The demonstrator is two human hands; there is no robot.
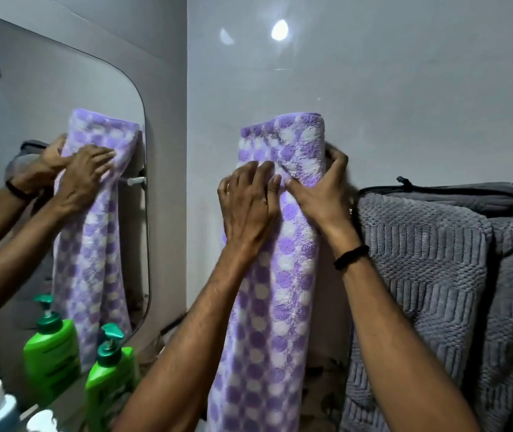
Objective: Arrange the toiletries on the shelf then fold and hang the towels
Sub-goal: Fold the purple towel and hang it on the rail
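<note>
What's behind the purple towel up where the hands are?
The purple dotted towel covers whatever it hangs on; no bar shows there directly. Only pale wall shows around it. The right hand reaches around its edge; the left hand presses its front.

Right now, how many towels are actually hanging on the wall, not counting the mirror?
2. The purple dotted towel hangs in the middle with both hands on it; the grey towel hangs just right of it. More could be hidden beyond the frame's right edge.
</note>
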